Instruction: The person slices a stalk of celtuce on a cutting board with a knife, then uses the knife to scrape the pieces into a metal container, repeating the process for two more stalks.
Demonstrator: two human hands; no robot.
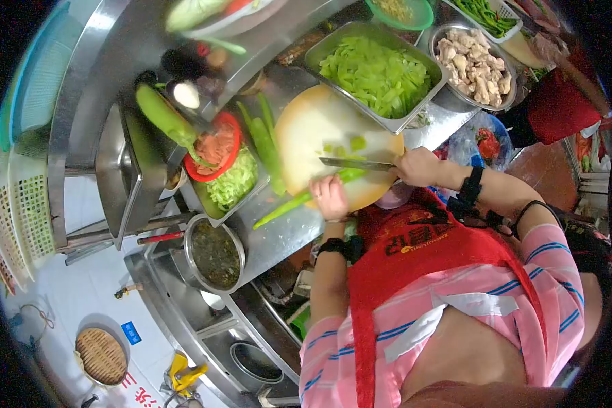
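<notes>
My left hand point(330, 196) is closed over a long green pepper point(291, 206), its narrow end sticking out past the edge of the round cutting board point(302, 126). My right hand point(417, 167) grips the handle of a knife point(357, 163), whose blade lies across the board close to my left fingers, at the pepper's other end. Several cut green pieces point(340, 147) rest on the board just beyond the blade. More whole long green peppers point(262, 139) lie left of the board.
Beyond the board stand a metal tray point(425, 112) of sliced green vegetable and a bowl of chopped meat point(474, 68). To the left are a red bowl point(236, 132), shredded green vegetable point(232, 180) and a pot of dark liquid point(214, 253). Another person's red clothing point(564, 109) shows at right.
</notes>
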